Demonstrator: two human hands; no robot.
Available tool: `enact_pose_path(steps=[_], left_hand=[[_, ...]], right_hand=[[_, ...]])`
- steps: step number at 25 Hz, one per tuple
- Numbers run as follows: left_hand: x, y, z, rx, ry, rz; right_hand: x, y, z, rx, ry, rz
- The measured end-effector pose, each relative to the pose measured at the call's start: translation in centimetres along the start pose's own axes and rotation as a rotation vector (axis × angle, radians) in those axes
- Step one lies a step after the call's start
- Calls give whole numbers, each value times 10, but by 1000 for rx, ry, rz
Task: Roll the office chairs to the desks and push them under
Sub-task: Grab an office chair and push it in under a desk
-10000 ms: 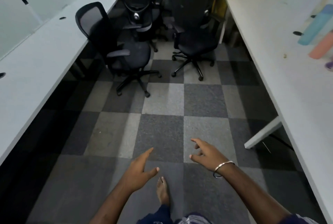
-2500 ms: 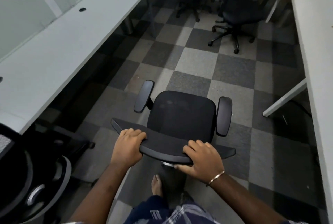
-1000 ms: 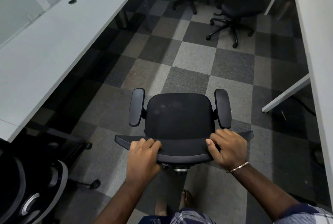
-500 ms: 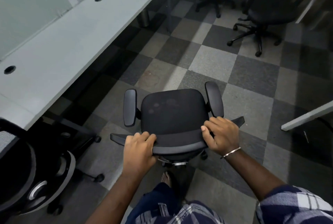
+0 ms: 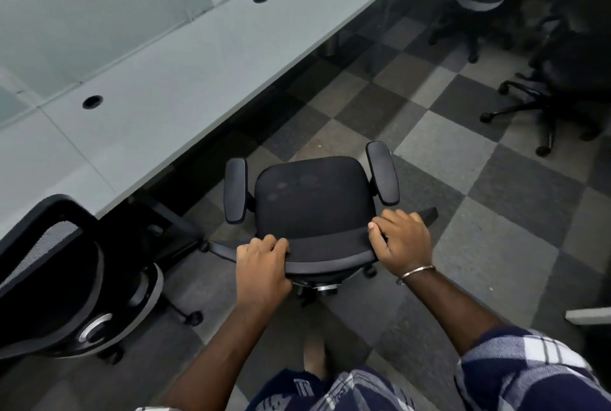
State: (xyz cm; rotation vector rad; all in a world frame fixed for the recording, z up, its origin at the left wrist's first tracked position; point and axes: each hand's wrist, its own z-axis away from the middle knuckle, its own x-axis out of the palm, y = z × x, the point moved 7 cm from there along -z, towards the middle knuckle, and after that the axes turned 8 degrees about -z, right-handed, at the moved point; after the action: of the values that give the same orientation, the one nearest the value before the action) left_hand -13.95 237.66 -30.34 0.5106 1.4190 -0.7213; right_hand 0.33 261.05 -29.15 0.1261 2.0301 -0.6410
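**Office chair held at its backrest, beside the long desk**

The office chair [image 5: 314, 209] sits at the centre of the frame on the checkered carpet [image 5: 479, 245], its seat facing the top of the picture and its two armrests flanking the seat. We see our left hand [image 5: 261, 268] curled over the top edge of the backrest near its left end, and our right hand [image 5: 401, 240] wrapped over the same edge near its right end, a thin bangle [image 5: 417, 273] on that wrist. The chair stands just beside the front edge of the long pale desk [image 5: 172, 86], which runs from the lower left to the upper right; it is not under it. At the lower left we see a second chair [image 5: 62, 281] tucked against the desk. At the upper right stand more black chairs [image 5: 562, 80], well apart from ours.
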Motion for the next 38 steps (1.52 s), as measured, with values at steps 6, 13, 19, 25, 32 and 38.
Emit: enact_pose_path(steps=[6, 13, 19, 25, 32, 38], left_hand=[[-1, -10, -40, -31, -43, -15], [-1, 7, -85, -91, -66, -19], [-9, 20, -120, -253, -116, 1], [-14, 5, -141, -384, -119, -23], [-11, -30, -150, -440, -151, -39], [-8, -32, -154, -451, -122, 10]], right_hand=[[29, 6, -69, -120, -76, -21], [60, 39, -151, -265, -128, -118], [79, 50, -215, -337, -178, -221], [104, 41, -236, -387, -282, -306], [125, 21, -249, -527, -418, -305], [137, 16, -266, -494, -522, -216]])
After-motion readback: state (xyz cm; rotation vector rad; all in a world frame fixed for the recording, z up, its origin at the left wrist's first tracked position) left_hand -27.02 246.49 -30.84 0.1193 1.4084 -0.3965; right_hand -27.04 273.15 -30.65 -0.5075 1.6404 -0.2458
